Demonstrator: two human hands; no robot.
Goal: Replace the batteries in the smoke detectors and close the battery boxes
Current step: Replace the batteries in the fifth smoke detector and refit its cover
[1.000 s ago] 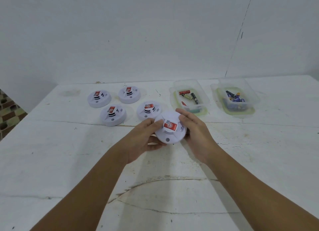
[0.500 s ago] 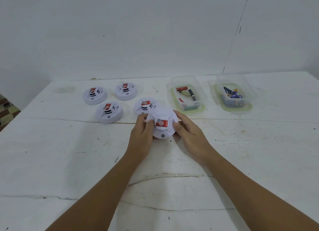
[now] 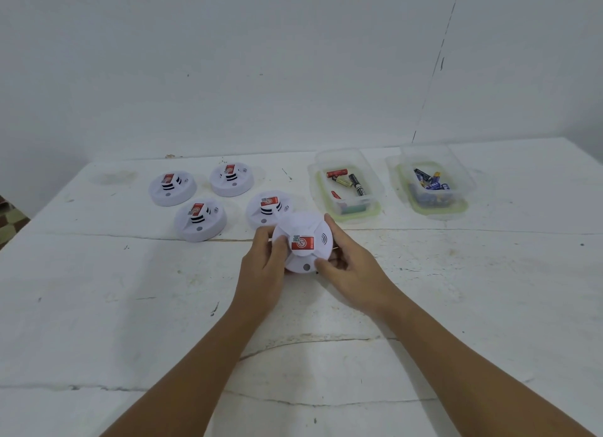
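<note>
White cracked table [image 3: 98, 306]: 4 smoke detectors [image 3: 172, 188] at rear left, 2 clear battery tubs [image 3: 346, 183] at rear right.

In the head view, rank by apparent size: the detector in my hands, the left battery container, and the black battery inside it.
1. Left battery container, though it sits farther back.
2. Detector in both hands; nearness enlarges it, so these two are close.
3. Black battery, clearly smallest.
</note>
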